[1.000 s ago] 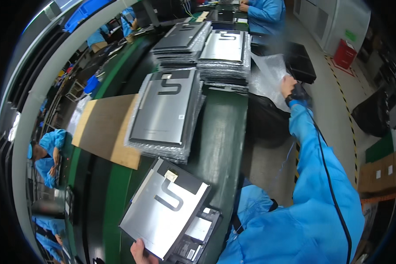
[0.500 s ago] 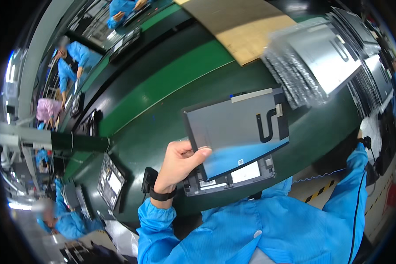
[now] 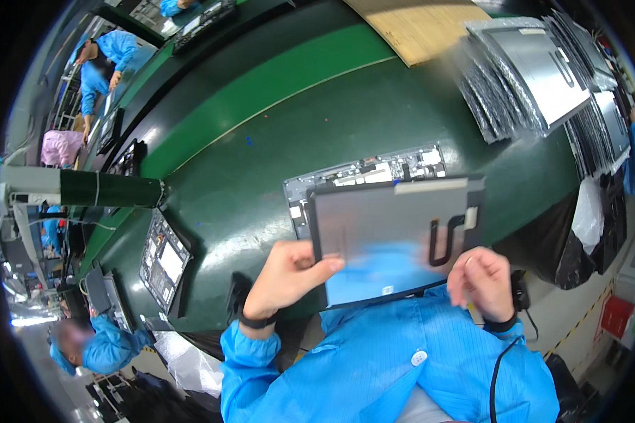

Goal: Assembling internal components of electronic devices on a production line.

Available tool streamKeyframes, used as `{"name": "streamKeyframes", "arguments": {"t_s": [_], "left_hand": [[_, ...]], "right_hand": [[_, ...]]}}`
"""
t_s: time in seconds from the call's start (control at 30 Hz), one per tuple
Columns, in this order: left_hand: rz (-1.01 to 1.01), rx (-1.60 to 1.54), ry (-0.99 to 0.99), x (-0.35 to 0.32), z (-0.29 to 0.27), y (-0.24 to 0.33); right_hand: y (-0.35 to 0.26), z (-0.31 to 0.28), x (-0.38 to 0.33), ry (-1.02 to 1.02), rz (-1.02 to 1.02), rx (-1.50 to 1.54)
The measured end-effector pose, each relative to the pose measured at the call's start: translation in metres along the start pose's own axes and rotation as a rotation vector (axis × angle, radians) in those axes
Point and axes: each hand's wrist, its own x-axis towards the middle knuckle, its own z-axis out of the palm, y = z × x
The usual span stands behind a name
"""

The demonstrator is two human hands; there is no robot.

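My left hand point(image 3: 289, 278) grips the left edge of a display panel point(image 3: 381, 225) between thumb and fingers. The panel is thin and dark grey, with a black ribbon cable point(image 3: 441, 243) and a pale strip on its back; its lower part reflects blue. At its lower right corner is my right hand point(image 3: 483, 282), fingers loosely bent and apart, with nothing visible in them. Whether it touches the panel is unclear. Partly hidden behind the panel, an opened device chassis point(image 3: 374, 169) with exposed circuit boards lies on the green table point(image 3: 240, 197).
Stacks of panels in bubble wrap point(image 3: 522, 77) stand at the far right by a wooden board point(image 3: 416, 28). A second opened chassis point(image 3: 166, 261) lies left. A green-wrapped post point(image 3: 109, 190) juts in from the left. Co-workers in blue point(image 3: 113, 345) sit beyond the left side.
The panel has come lower and slightly right in my left hand, uncovering more of the chassis behind it. My right hand has moved in from the far right to the panel's lower right corner.
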Motion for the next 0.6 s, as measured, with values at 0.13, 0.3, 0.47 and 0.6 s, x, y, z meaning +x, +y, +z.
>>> {"name": "streamKeyframes", "arguments": {"t_s": [0.13, 0.3, 0.47, 0.6], "left_hand": [[0.026, -0.097, 0.158, -0.033, -0.006, -0.04], [0.122, -0.278, 0.271, -0.038, -0.008, -0.052], [0.084, -0.358, 0.291, -0.032, -0.001, -0.05], [0.138, 0.002, 0.47, -0.041, 0.007, -0.047]], "right_hand": [[0.038, 0.018, -0.008, 0.243, -0.117, -0.104], [0.032, 0.018, -0.018, 0.584, -0.111, -0.522], [0.043, 0.031, -0.025, 0.313, 0.173, -0.121], [0.052, 0.027, -0.013, 0.186, 0.173, 0.039]]}}
